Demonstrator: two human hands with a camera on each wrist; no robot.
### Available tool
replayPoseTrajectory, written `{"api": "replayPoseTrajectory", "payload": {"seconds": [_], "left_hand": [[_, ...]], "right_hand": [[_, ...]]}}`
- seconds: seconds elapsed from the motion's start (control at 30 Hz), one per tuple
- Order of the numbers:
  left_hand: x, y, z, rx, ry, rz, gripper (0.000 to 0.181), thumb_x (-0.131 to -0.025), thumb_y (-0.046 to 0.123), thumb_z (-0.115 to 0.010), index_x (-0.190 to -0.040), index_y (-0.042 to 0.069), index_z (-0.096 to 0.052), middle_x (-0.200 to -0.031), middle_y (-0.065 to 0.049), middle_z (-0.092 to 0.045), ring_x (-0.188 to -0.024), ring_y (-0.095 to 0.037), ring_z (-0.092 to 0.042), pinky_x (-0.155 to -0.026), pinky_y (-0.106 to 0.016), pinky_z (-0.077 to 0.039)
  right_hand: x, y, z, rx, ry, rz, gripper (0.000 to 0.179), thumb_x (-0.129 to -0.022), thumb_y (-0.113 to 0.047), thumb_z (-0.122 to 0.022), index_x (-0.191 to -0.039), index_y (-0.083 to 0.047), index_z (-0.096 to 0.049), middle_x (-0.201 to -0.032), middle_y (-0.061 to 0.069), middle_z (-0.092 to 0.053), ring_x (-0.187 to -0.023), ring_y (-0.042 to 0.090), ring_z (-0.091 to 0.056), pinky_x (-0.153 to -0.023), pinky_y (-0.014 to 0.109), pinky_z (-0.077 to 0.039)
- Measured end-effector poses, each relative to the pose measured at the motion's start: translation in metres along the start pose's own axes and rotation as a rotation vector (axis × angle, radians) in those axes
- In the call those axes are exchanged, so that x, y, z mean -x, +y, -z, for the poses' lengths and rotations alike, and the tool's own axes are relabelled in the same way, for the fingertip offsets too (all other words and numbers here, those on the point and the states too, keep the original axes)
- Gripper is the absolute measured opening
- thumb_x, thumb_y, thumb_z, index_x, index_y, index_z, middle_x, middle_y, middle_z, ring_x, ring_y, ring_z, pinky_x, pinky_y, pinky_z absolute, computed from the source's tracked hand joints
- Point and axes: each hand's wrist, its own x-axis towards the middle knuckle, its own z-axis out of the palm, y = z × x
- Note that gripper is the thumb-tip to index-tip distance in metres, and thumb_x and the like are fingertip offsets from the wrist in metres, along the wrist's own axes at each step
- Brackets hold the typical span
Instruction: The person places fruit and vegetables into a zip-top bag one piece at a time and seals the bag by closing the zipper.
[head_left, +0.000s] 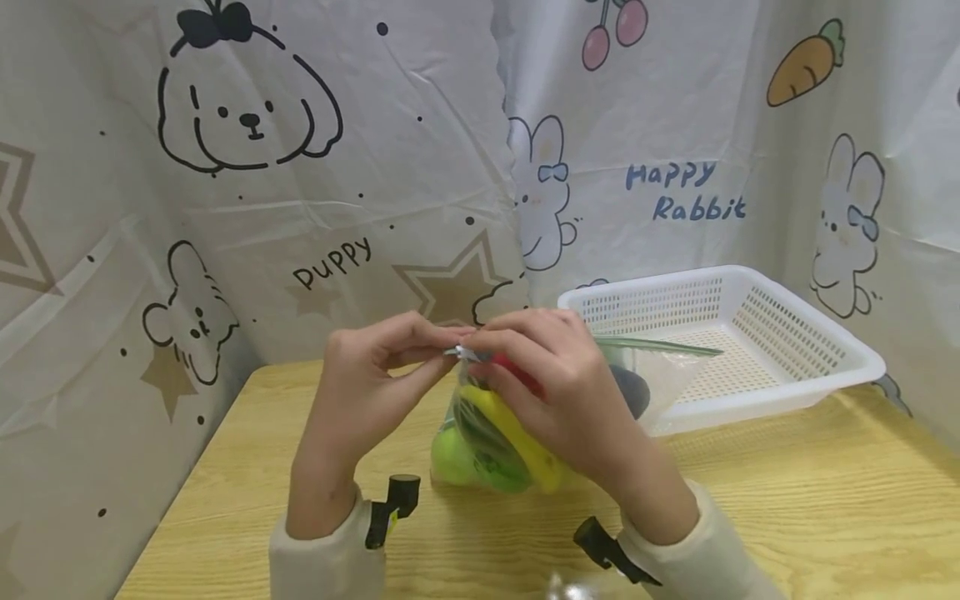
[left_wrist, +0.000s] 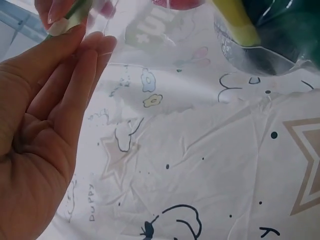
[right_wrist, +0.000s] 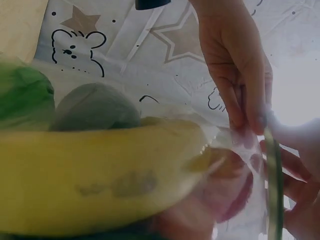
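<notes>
A clear zip bag hangs just above or on the table, its green zip strip running along the top. My left hand pinches the left end of the strip between thumb and fingers, beside a small white slider. Close against it, my right hand pinches the same top edge. Inside the bag I see a yellow banana, a light green round fruit, a dark green item and a dark round item. Something red shows partly behind the right fingers.
Behind the bag at the right stands a white slotted plastic basket. The wooden table meets a printed cloth backdrop. Each sleeve carries a black wrist mount. A shiny clear object shows at the bottom edge.
</notes>
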Motion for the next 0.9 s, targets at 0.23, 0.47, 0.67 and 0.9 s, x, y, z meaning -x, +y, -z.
{"api": "replayPoseTrajectory", "payload": {"seconds": [0.23,0.47,0.67,0.9], "left_hand": [[-0.003,0.003,-0.004,0.024,0.013,-0.032,0.020,-0.080,-0.017,-0.076,-0.093,-0.002,-0.078,-0.096,-0.014,-0.078,-0.093,-0.014,-0.075,-0.075,-0.030,-0.062],[-0.003,-0.002,-0.005,-0.038,0.087,-0.016,0.020,-0.080,-0.016,-0.077,-0.093,-0.001,-0.079,-0.094,-0.009,-0.078,-0.083,-0.009,-0.075,-0.073,-0.026,-0.062],[-0.003,-0.010,-0.001,-0.082,0.183,0.053,0.015,-0.083,-0.011,-0.077,-0.093,0.001,-0.079,-0.092,-0.007,-0.078,-0.081,-0.006,-0.074,-0.071,-0.021,-0.061],[-0.003,-0.016,0.007,-0.176,0.318,0.107,0.005,-0.084,-0.003,-0.080,-0.089,-0.001,-0.078,-0.085,-0.009,-0.077,-0.079,-0.005,-0.073,-0.070,-0.017,-0.058]], "right_hand": [[-0.001,0.000,0.001,0.058,0.074,0.021,0.007,-0.090,-0.006,-0.073,-0.096,-0.004,-0.076,-0.097,0.008,-0.074,-0.088,0.021,-0.069,-0.080,0.037,-0.047],[0.000,0.014,0.012,0.122,0.039,-0.088,0.012,-0.087,0.006,-0.072,-0.095,-0.003,-0.074,-0.092,0.007,-0.074,-0.086,0.024,-0.066,-0.077,0.039,-0.046],[0.001,0.030,0.024,0.182,0.016,-0.192,0.011,-0.086,0.000,-0.078,-0.094,-0.005,-0.073,-0.091,0.006,-0.073,-0.086,0.026,-0.063,-0.072,0.039,-0.043],[0.003,0.047,0.038,0.241,-0.008,-0.280,0.009,-0.086,0.001,-0.078,-0.092,-0.004,-0.074,-0.091,0.008,-0.073,-0.091,0.028,-0.062,-0.076,0.041,-0.045]]}}
